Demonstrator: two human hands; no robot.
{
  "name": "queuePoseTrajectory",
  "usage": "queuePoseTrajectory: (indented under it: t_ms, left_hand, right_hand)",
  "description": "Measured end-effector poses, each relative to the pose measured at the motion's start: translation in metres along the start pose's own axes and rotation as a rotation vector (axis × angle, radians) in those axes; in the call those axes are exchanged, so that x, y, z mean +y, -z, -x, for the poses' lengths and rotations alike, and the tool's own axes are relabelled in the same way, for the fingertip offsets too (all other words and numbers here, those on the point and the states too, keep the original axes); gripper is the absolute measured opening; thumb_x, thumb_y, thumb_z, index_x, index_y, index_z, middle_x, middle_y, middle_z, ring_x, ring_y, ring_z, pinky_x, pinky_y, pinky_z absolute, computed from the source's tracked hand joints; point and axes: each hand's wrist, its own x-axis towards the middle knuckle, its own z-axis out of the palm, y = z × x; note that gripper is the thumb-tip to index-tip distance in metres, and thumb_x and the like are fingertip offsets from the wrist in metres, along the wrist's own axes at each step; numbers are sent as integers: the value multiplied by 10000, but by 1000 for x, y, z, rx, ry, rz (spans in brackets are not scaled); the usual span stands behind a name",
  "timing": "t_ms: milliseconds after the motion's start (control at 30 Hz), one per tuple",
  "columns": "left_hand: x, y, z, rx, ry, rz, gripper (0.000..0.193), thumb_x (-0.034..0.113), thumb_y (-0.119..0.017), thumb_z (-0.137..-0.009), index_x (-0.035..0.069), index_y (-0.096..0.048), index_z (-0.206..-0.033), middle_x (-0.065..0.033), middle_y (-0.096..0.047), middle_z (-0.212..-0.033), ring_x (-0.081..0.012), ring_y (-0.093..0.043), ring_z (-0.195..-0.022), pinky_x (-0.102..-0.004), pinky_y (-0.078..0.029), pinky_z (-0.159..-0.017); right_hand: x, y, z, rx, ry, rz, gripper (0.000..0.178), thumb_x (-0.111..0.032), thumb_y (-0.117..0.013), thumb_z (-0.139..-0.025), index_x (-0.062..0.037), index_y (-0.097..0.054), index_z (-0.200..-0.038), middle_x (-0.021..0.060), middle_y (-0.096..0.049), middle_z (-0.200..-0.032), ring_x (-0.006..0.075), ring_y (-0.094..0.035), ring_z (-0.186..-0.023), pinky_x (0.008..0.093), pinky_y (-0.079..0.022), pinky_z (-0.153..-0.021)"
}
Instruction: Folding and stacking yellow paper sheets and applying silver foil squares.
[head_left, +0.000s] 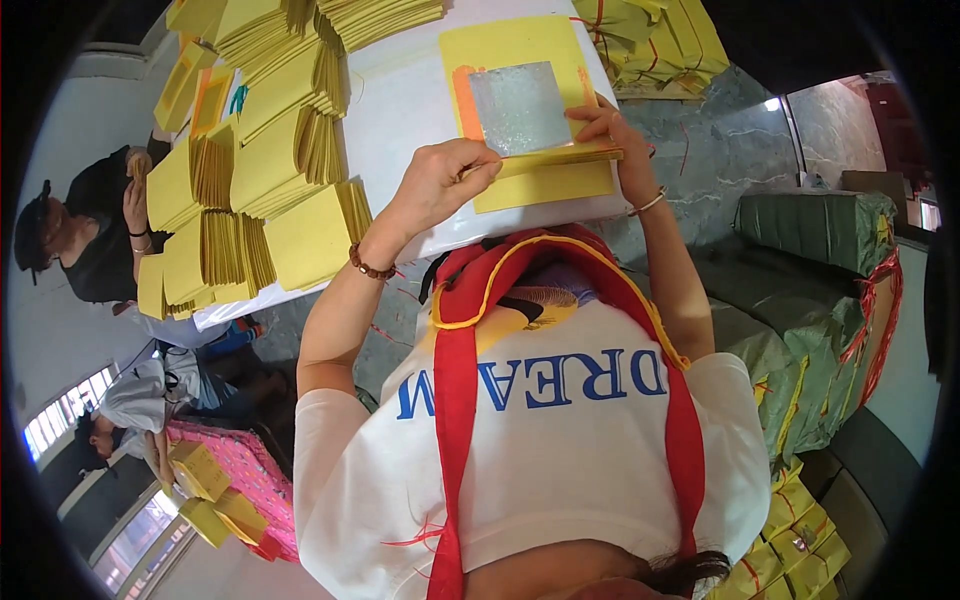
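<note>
A stack of yellow paper sheets (545,180) lies at the near edge of a white table (400,110). Its top sheet (500,45) carries a silver foil square (518,105) with an orange border. My left hand (440,185) pinches the stack's near left edge, fingers curled over it. My right hand (605,125) grips the stack's right edge, fingertips resting on top beside the foil. A bead bracelet sits on my left wrist and a thin bangle on my right.
Fanned piles of yellow paper (260,160) cover the table's left side. Tied yellow bundles (660,35) lie at the far right, more (800,550) by my right side. Green wrapped bales (820,300) stand right. Other people (90,240) sit left, near a pink-covered table (235,470).
</note>
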Motion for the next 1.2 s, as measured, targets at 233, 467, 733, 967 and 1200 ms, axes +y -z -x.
queuePoseTrajectory:
  t_ms: [233, 467, 733, 967, 1200]
  left_hand:
    - [-9, -2, -3, -23, 119, 144, 170, 156, -588, -823, -10, -627, -819, -38, -545, -590, -69, -450, -518, -239, -384, -489]
    - [-13, 1, -5, -56, 191, 243, 172, 148, -568, -822, -13, -610, -781, 23, -502, -580, -34, -409, -545, -222, -358, -490]
    - [-19, 5, -7, -107, 297, 361, 136, 134, -568, -864, 9, -609, -831, 65, -508, -716, -18, -411, -662, -197, -351, -595]
    - [-17, 7, -7, -129, 317, 379, 161, 152, -566, -869, 4, -620, -842, 63, -528, -751, -20, -428, -697, -194, -368, -633]
    - [-20, 4, -8, -88, 209, 339, 211, 185, -549, -855, -9, -623, -820, 49, -482, -627, -31, -393, -604, -206, -352, -542]
  right_hand:
    - [3, 0, -1, 8, -4, -25, 500, -331, -258, -959, -15, -609, -796, 156, -588, -1108, 267, -342, -1257, 378, -221, -1053]
    - [-1, -2, 1, -8, -3, -52, 492, -336, -227, -960, -11, -590, -890, 155, -553, -1154, 259, -317, -1270, 367, -228, -1046]
    - [-9, 4, 5, -96, -58, -193, 433, -370, -468, -853, -38, -555, -1116, 103, -485, -1274, 222, -271, -1308, 365, -222, -1057]
    - [-11, 7, 2, -141, -48, -22, 446, -46, -638, -693, -93, -572, -1131, 24, -510, -1253, 215, -266, -1326, 355, -298, -1034]
    - [2, 8, 2, -151, -20, -56, 360, -60, -628, -767, -63, -556, -1119, 67, -491, -1265, 231, -273, -1312, 370, -280, -1040]
